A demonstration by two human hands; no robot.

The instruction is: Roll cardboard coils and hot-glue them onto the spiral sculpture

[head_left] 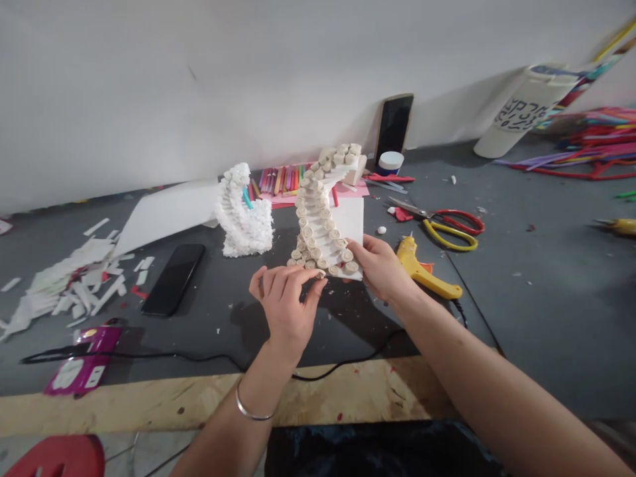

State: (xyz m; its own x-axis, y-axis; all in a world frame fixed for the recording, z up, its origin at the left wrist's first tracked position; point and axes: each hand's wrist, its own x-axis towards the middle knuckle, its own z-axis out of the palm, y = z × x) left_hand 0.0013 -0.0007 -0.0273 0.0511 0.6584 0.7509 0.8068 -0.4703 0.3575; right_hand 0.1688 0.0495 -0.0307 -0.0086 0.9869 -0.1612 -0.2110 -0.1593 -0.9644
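Observation:
A spiral staircase model (318, 225) stands upright at the middle of the dark table, its steps edged with cream rolled-paper coils. My right hand (380, 268) grips the white card (354, 222) at the model's right side. My left hand (285, 305) pinches the lowest coils at the front with its fingertips. A yellow hot glue gun (420, 268) lies just right of my right hand. To the left stands a white, textured curved model (243, 215).
A black phone (173, 279) lies left of my hands, beside white paper scraps (69, 285). Red-and-yellow-handled scissors (437, 222) lie to the right. Coloured sticks (281, 182) sit against the wall. A black cable (209, 358) runs along the table's front, near its wooden edge (199, 401).

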